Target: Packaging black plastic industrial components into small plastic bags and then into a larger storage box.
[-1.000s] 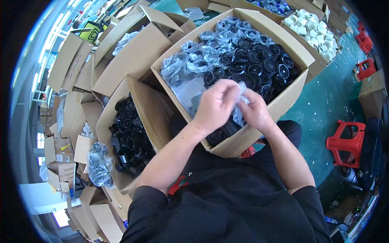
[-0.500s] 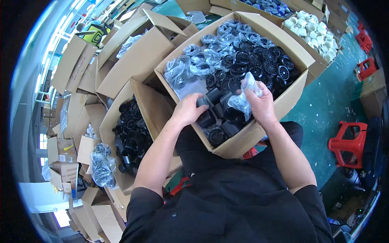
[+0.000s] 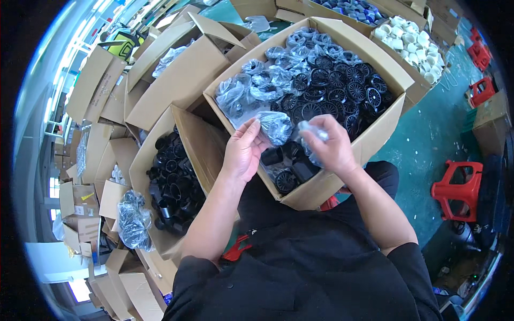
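Note:
Above the near end of a large cardboard box [image 3: 369,140], my left hand [image 3: 243,152] grips a dark part wrapped in a clear plastic bag [image 3: 276,128] between thumb and fingers. Close to its right, my right hand [image 3: 333,145] is closed on crumpled clear plastic [image 3: 312,140]; that hand is slightly blurred. Whether this plastic joins the wrapped part is unclear. Inside the box lie many black spoked wheel-like parts [image 3: 354,74], with bagged parts [image 3: 266,85] along the far left side. Black cup-shaped parts sit under my hands, partly hidden.
A second cardboard box of black parts [image 3: 174,179] stands to the left, with a bagged bundle [image 3: 134,219] by its outer edge. White cylindrical parts [image 3: 411,45] fill a box at the far right. A red stool [image 3: 458,190] stands on the green floor at right.
My left hand has lifted from the black parts and now holds the bagged part, palm turned up. My right hand, still holding plastic, has turned and moved slightly down and left.

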`<action>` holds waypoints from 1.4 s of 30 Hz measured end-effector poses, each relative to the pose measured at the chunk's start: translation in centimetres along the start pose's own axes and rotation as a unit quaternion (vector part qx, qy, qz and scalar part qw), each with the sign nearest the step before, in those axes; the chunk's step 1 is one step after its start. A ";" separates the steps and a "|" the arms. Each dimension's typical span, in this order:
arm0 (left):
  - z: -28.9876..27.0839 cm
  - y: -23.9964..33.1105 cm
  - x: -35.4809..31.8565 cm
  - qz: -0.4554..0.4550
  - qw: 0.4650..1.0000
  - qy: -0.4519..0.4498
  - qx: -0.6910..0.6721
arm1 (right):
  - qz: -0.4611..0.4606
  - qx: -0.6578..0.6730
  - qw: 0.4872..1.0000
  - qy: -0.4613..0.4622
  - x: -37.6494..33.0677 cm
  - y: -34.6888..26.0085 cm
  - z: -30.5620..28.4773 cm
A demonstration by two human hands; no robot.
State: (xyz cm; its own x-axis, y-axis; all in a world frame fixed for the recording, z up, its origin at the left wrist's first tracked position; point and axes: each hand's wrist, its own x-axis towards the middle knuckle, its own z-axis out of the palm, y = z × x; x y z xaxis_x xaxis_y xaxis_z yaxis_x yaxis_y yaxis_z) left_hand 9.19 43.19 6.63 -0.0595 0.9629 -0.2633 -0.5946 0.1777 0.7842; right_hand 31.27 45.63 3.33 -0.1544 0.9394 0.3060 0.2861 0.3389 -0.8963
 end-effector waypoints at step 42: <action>-1.7 4.5 3.0 0.392 0.762 0.167 0.487 | 0.105 0.163 0.976 0.100 1.0 1.2 -0.2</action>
State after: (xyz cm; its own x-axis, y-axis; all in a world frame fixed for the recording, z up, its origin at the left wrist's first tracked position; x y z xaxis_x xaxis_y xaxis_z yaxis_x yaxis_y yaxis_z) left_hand 4.91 46.49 8.43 -0.3883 0.7742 0.4998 0.5973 -0.2015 0.7763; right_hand 31.63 47.03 2.63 0.0731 0.9884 0.1328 -0.0293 0.1353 -0.9904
